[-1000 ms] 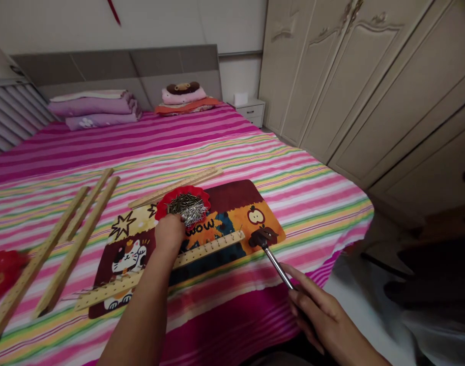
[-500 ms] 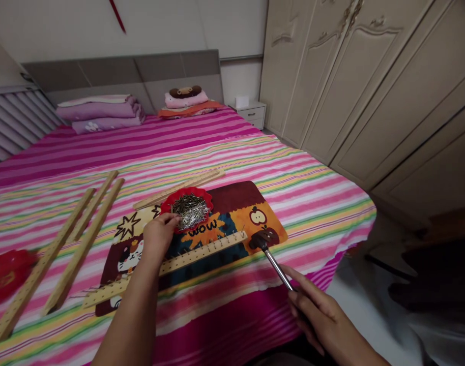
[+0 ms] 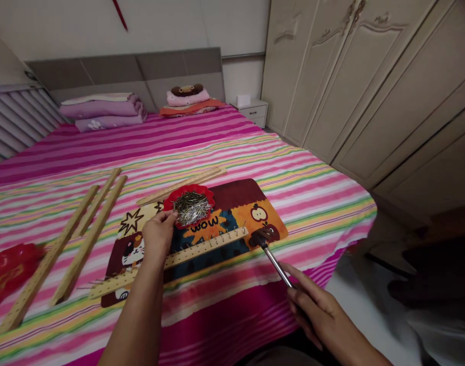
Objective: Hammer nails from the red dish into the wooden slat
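My right hand (image 3: 312, 305) is wrapped round the dark grip of a hammer (image 3: 274, 264) with a silver shaft. Its black head rests on the mat, just past the right end of a wooden strip (image 3: 205, 250). Nails stand in a row along that strip, and my left forearm hides part of it. At the left rim of a red scalloped bowl (image 3: 210, 199), my left hand (image 3: 158, 234) has its fingertips pinched together. Whatever they hold is too small to make out. The bowl is heaped with nails (image 3: 192, 208), some dark and some silvery.
The patterned mat (image 3: 232, 195) lies on a striped bed. More wooden strips lie at left (image 3: 91, 239) and behind the bowl (image 3: 182, 185). A red plastic item (image 3: 11, 269) sits far left. Folded bedding (image 3: 103, 109) is by the headboard; a wardrobe (image 3: 331, 91) stands right.
The view has shifted slightly. My left hand stays at the bowl's left rim, its fingertips still pinched. My right hand and the hammer hold almost the same position.
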`<state>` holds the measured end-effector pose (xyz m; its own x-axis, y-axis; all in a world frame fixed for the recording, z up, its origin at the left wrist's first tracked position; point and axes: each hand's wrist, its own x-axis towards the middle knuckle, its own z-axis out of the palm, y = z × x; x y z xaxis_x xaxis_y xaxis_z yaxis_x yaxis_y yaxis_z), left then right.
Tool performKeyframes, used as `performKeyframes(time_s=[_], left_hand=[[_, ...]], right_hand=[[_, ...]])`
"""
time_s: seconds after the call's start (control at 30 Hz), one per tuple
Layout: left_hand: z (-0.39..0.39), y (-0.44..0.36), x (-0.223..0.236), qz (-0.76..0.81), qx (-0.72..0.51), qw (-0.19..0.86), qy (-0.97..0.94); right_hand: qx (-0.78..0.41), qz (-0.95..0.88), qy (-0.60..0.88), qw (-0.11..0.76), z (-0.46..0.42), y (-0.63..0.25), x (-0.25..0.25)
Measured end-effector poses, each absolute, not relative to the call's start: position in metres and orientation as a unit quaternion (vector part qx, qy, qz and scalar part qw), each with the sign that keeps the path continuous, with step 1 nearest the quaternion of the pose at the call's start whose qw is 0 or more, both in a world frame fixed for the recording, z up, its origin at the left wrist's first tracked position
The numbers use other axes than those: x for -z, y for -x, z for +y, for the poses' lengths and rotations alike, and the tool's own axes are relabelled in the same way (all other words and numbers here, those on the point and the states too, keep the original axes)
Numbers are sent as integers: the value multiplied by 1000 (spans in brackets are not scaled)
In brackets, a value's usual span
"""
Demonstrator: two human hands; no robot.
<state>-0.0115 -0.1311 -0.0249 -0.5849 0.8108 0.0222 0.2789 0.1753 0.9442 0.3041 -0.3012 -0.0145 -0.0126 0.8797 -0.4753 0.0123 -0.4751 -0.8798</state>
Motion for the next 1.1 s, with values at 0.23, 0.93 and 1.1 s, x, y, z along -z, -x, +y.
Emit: performKeyframes(time_s=[0.23,0.93,1.1], left_hand=[[-130,15,28,717,-539,298,-327],[-209,-52,50,776,-393,229,-436],[-211,-57,55,770,-373,203,-476]], right_hand=[[-613,-364,607,352,-301,-305,16],[-646,-382,568,337,-297,-312,25],[-636,-383,574,345,-297,-313,24]])
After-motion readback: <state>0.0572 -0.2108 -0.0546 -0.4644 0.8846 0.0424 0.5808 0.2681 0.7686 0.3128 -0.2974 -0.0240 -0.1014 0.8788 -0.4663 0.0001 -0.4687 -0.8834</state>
